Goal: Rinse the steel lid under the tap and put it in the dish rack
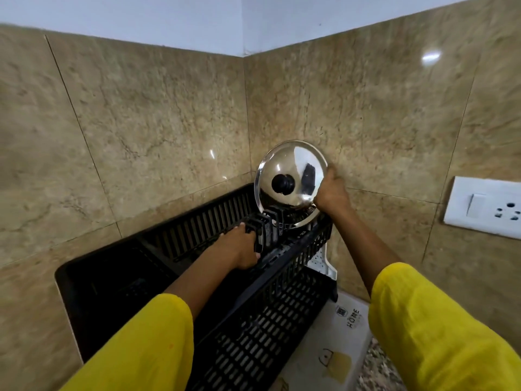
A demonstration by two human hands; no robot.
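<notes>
The steel lid (291, 165) with a black knob stands almost upright at the far end of the black plastic dish rack (284, 280), its lower edge among the rack's divider slots. My right hand (332, 194) grips the lid's right rim. My left hand (241, 246) rests on the black dividers in the middle of the rack, fingers curled over them. Both arms wear yellow sleeves.
The rack sits in a corner of beige tiled walls. A white switch and socket plate (485, 207) is on the right wall. A white printed mat (332, 342) lies under the rack's right side, on a speckled counter (377, 368).
</notes>
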